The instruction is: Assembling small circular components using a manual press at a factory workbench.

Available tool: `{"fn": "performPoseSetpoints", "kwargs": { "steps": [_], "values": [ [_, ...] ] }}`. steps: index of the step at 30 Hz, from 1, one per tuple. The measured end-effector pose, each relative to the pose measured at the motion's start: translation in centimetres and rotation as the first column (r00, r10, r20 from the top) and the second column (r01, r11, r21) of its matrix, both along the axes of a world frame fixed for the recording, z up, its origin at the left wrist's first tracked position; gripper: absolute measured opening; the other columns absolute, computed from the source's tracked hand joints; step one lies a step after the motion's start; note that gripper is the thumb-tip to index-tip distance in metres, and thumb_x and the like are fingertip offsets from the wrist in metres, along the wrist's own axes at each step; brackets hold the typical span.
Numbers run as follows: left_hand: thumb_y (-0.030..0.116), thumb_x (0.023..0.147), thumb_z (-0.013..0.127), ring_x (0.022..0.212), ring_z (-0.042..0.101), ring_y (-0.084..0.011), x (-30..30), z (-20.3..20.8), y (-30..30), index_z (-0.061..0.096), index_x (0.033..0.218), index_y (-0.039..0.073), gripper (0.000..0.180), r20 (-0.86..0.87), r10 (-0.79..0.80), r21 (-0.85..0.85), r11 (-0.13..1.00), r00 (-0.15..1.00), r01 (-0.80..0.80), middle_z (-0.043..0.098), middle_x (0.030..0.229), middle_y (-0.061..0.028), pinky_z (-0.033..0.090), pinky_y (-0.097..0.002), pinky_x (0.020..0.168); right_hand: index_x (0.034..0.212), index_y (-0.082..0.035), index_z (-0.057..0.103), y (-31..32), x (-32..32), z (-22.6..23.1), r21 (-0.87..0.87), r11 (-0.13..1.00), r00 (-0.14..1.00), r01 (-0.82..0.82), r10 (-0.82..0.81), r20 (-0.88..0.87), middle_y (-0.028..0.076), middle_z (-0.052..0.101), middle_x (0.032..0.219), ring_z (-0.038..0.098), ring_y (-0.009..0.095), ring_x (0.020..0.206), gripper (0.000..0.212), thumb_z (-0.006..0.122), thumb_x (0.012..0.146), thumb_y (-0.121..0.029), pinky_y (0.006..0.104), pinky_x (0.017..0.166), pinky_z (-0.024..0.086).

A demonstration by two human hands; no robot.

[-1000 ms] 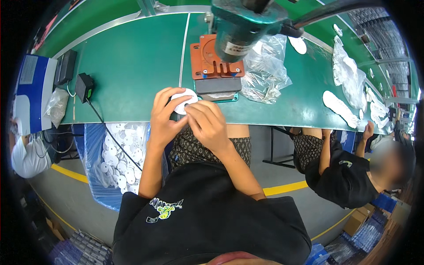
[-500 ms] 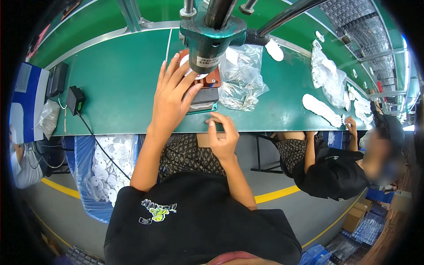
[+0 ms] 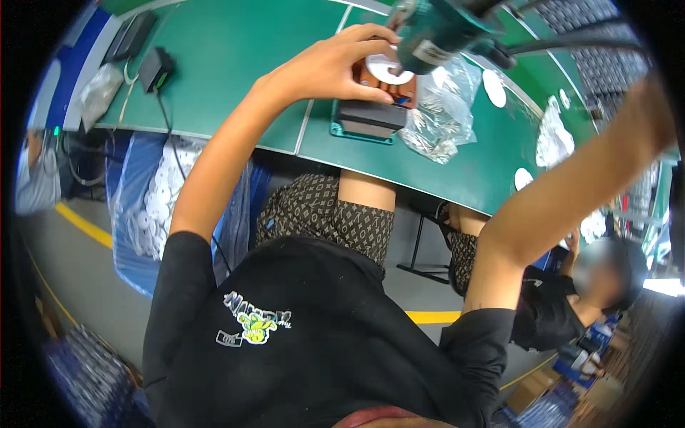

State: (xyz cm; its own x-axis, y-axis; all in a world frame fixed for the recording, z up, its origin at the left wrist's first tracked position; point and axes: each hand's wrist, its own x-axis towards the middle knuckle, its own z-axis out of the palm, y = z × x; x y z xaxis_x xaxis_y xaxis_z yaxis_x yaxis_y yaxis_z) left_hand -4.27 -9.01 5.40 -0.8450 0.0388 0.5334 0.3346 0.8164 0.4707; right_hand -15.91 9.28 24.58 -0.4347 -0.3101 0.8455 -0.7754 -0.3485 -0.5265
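My left hand (image 3: pixel 342 68) reaches over a reddish-brown fixture (image 3: pixel 401 91) with a white disc (image 3: pixel 385 69) on it. Its thumb rests at the fixture's near edge and its fingertips touch near the disc's far edge, thumb and fingers spread apart. Right above the disc hangs the dark green head of a press (image 3: pixel 435 43). Under the fixture is a dark grey block (image 3: pixel 367 118) on a green base. My right hand (image 3: pixel 649 118) is raised at the far right, close to the end of the press's dark lever (image 3: pixel 571 46). Motion smears its fingers, so its grip does not show.
A clear plastic bag (image 3: pixel 442 114) of thin metal pieces lies right of the fixture. White discs fill a blue-lined bin (image 3: pixel 160 200) below the table's left edge. A black power adapter (image 3: pixel 155 70) trails its cord there. A co-worker (image 3: pixel 549 299) sits at the right.
My right hand has gone from the table's front edge up to the far right. My left hand has turned sideways around the fixture. The whole view has shifted and tilted.
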Motion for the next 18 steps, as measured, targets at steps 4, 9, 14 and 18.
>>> {"fn": "performPoseSetpoints", "kwargs": {
  "steps": [4, 9, 14, 18],
  "values": [
    [0.036, 0.076, 0.081, 0.128, 0.048, -0.0313, 0.1, -1.5, -0.1, 0.057, 0.129, 0.006, 0.066, -0.037, -0.073, 0.097, 0.992, 0.997, 0.077, 0.046, 0.143, -0.0105, 0.043, -0.0395, 0.104, 0.074, -0.011, 0.029, 5.1, 3.9, -4.6, -0.312, 0.948, 0.980, 0.064, -0.120, -0.161, 0.008, 0.041, 0.073, 0.047, 0.023, 0.074, 0.022, 0.040, 0.091, -0.021, 0.0389, 0.072, 0.042],
    [0.023, 0.074, 0.079, 0.130, 0.047, -0.0324, 0.2, -2.0, 0.2, 0.059, 0.125, 0.004, 0.058, -0.140, -0.064, 0.083, 0.994, 0.988, 0.077, 0.048, 0.144, -0.0111, 0.042, -0.0405, 0.106, 0.054, -0.017, 0.023, 8.5, 10.4, -14.0, -0.532, 0.821, 0.955, 0.209, -0.287, -0.068, 0.004, 0.036, 0.054, 0.043, 0.021, 0.060, 0.041, 0.033, 0.093, -0.027, 0.0396, 0.064, 0.041],
    [0.015, 0.073, 0.077, 0.136, 0.041, -0.0356, 0.1, -1.7, 1.5, 0.059, 0.117, 0.001, 0.049, -0.118, -0.023, 0.000, 1.000, 0.993, 0.024, 0.051, 0.140, -0.0153, 0.038, -0.0454, 0.111, 0.052, -0.012, 0.036, 9.6, 11.0, -13.0, -0.266, 0.946, 0.979, 0.186, -0.201, -0.029, 0.004, 0.037, 0.052, 0.044, 0.020, 0.064, 0.044, 0.034, 0.094, -0.026, 0.0377, 0.058, 0.042],
    [0.015, 0.072, 0.076, 0.131, 0.046, -0.0375, -0.2, -1.7, 2.0, 0.060, 0.114, 0.003, 0.047, -0.269, 0.077, -0.124, 0.986, 0.960, -0.113, 0.053, 0.136, -0.0176, 0.038, -0.0455, 0.111, 0.138, 0.014, 0.035, 8.1, 4.5, -3.4, -0.257, 0.959, 0.983, -0.124, 0.083, -0.167, 0.037, 0.043, 0.138, 0.044, 0.049, 0.130, 0.063, 0.043, 0.096, -0.032, 0.0573, 0.114, 0.028]
  ]
}}
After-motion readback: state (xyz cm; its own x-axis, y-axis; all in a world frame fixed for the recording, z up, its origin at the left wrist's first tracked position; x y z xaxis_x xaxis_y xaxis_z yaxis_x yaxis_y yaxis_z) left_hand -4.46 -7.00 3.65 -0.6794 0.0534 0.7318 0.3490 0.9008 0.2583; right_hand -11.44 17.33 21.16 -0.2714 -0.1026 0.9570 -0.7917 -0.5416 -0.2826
